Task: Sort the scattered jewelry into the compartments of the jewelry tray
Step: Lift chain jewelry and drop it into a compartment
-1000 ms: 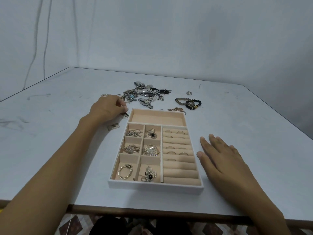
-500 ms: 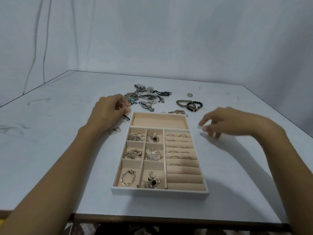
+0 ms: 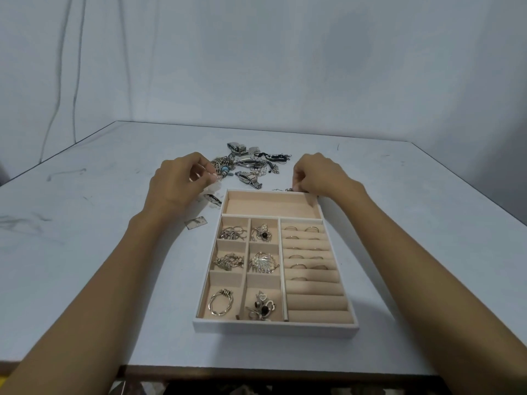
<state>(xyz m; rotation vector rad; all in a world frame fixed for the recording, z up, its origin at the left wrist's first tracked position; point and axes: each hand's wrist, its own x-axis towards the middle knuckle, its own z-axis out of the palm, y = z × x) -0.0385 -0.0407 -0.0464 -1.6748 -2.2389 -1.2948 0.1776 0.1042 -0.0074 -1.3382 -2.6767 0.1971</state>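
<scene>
The jewelry tray (image 3: 273,328) has a white rim and a peach lining. Its small left compartments hold earrings and pendants, and its right rolls hold several rings. The long far compartment (image 3: 271,205) has nothing in it. Scattered jewelry (image 3: 251,163) lies in a pile behind the tray. My left hand (image 3: 178,182) hovers left of the pile, its fingertips pinching a small piece. My right hand (image 3: 316,175) is curled at the tray's far right corner and pinches a thin chain bracelet (image 3: 283,190). The other bracelets there are hidden under it.
A small clear packet (image 3: 213,199) and a little tag (image 3: 196,223) lie on the white table (image 3: 85,223) just left of the tray's far end. The table's front edge (image 3: 256,370) is close below the tray. A wall stands behind the table.
My right hand lifted off the table beside the tray and reached forward to the bracelets behind its far right corner. My left hand rose a little with its small piece.
</scene>
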